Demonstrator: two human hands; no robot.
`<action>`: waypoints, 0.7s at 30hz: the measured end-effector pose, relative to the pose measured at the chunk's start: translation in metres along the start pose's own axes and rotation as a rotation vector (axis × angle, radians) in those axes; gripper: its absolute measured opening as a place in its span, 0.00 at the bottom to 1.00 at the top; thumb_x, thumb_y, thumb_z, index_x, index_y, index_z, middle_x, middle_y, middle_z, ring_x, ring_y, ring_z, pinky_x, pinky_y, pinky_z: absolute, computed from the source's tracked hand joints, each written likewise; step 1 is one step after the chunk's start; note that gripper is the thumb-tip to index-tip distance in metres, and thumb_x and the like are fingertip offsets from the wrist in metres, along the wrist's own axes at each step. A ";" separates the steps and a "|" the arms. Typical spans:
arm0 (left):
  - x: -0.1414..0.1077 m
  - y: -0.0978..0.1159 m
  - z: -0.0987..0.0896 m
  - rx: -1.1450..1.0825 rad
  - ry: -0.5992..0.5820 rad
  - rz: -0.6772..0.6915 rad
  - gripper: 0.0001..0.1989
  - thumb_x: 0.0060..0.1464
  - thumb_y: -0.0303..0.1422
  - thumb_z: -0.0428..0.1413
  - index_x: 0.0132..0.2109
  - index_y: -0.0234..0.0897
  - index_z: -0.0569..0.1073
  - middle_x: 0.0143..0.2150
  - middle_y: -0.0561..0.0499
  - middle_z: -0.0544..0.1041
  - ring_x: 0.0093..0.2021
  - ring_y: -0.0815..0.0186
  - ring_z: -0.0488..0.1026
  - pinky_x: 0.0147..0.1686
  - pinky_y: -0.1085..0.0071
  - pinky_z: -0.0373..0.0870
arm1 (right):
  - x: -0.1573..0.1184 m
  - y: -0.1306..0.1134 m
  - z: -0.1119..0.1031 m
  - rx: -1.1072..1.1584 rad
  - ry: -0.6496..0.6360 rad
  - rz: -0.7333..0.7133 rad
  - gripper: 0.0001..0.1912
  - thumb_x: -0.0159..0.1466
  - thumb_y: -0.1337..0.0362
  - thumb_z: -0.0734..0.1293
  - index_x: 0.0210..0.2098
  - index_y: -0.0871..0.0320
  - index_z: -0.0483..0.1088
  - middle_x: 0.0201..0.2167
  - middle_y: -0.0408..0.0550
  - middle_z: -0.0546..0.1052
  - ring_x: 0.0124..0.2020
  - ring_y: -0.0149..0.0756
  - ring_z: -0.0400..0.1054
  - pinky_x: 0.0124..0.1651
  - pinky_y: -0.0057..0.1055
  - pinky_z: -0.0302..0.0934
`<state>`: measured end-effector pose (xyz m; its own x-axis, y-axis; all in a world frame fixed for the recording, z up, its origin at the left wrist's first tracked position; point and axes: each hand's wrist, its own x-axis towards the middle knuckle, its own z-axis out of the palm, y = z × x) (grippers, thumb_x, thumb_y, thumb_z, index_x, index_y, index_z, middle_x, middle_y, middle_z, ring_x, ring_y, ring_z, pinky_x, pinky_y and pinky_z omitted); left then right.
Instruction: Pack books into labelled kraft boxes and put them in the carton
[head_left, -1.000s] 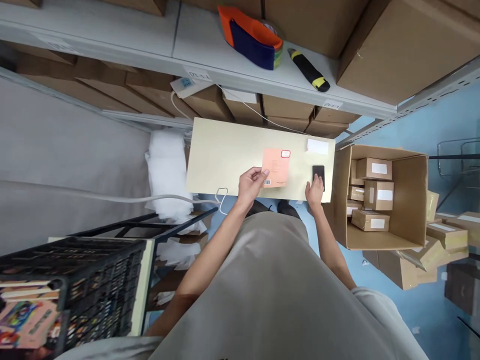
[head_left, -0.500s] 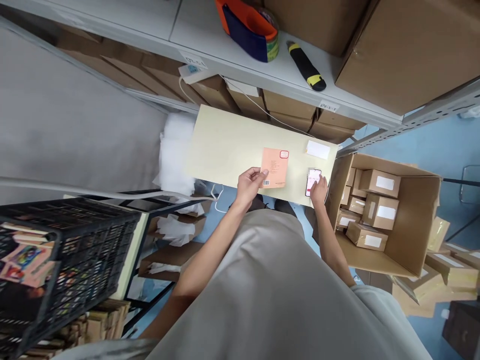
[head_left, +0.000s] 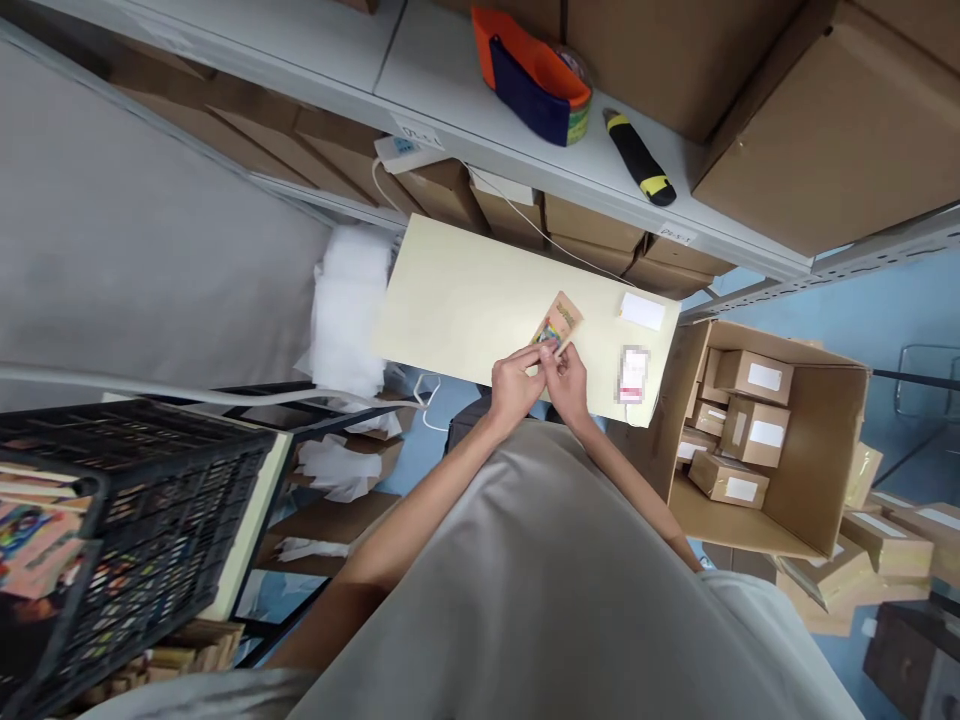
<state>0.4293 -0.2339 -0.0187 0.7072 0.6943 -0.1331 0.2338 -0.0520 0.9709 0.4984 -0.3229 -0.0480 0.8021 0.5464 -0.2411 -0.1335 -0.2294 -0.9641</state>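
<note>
A thin orange-pink booklet [head_left: 564,312] with a colourful picture is tilted over the pale table [head_left: 465,280]. My left hand [head_left: 517,385] pinches its lower edge from the left. Close beside it, my right hand [head_left: 568,385] grips the same lower edge, the fingertips of both hands almost touching. To the right of my hands a phone [head_left: 633,375] with a lit screen lies on the table. Behind the phone is a white label or slip [head_left: 642,311].
A big open carton [head_left: 817,450] with several small labelled boxes stands at the right. On the shelf [head_left: 450,80] lie an orange-blue tape dispenser [head_left: 532,80] and a cutter [head_left: 640,158]. A black crate [head_left: 172,500] with booklets is at the left; white wrapping [head_left: 349,310] hangs beside the table.
My right hand has left the phone and moved left to the booklet. The booklet has turned from its barcode side to its picture side and is now tilted, held in both hands.
</note>
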 end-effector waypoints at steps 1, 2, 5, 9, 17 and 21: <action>0.003 -0.001 -0.008 0.033 -0.033 0.050 0.15 0.61 0.49 0.69 0.44 0.45 0.89 0.54 0.44 0.89 0.59 0.48 0.85 0.68 0.47 0.78 | 0.003 -0.004 0.005 -0.003 0.034 0.010 0.38 0.71 0.27 0.65 0.53 0.57 0.78 0.50 0.56 0.87 0.50 0.45 0.82 0.54 0.39 0.79; 0.008 -0.004 -0.017 0.048 -0.058 0.084 0.14 0.60 0.47 0.70 0.47 0.45 0.89 0.56 0.43 0.88 0.60 0.48 0.84 0.69 0.47 0.78 | 0.008 -0.008 0.008 -0.006 0.066 0.020 0.38 0.70 0.27 0.65 0.50 0.57 0.78 0.46 0.55 0.88 0.47 0.45 0.82 0.51 0.39 0.79; 0.029 -0.017 -0.058 0.028 -0.020 0.064 0.26 0.58 0.48 0.72 0.60 0.43 0.85 0.66 0.39 0.83 0.65 0.50 0.80 0.64 0.50 0.81 | 0.019 -0.021 0.019 0.033 0.084 0.043 0.38 0.66 0.26 0.69 0.48 0.57 0.80 0.43 0.53 0.88 0.43 0.44 0.81 0.45 0.37 0.78; 0.063 -0.036 -0.127 -0.137 -0.044 -0.158 0.37 0.52 0.62 0.72 0.55 0.36 0.84 0.57 0.36 0.86 0.56 0.50 0.84 0.56 0.54 0.84 | 0.023 -0.040 0.051 0.102 -0.029 0.084 0.37 0.62 0.30 0.76 0.49 0.56 0.82 0.39 0.49 0.88 0.35 0.41 0.80 0.35 0.33 0.74; 0.094 -0.042 -0.221 -0.357 -0.125 -0.206 0.35 0.44 0.66 0.74 0.40 0.37 0.85 0.39 0.43 0.89 0.44 0.55 0.87 0.49 0.60 0.86 | 0.030 -0.059 0.143 -0.027 0.040 0.040 0.39 0.65 0.28 0.73 0.55 0.56 0.81 0.47 0.55 0.89 0.49 0.51 0.85 0.48 0.42 0.81; 0.093 -0.035 -0.243 -0.203 0.011 -0.057 0.28 0.57 0.59 0.70 0.43 0.37 0.87 0.43 0.43 0.90 0.44 0.53 0.89 0.50 0.57 0.88 | 0.021 -0.075 0.191 -0.128 0.225 -0.087 0.40 0.70 0.32 0.71 0.67 0.55 0.77 0.67 0.62 0.81 0.70 0.54 0.77 0.71 0.52 0.73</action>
<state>0.3250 0.0066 -0.0167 0.6889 0.7001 -0.1878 0.1333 0.1324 0.9822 0.4146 -0.1404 -0.0023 0.9185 0.3789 -0.1136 0.0047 -0.2976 -0.9547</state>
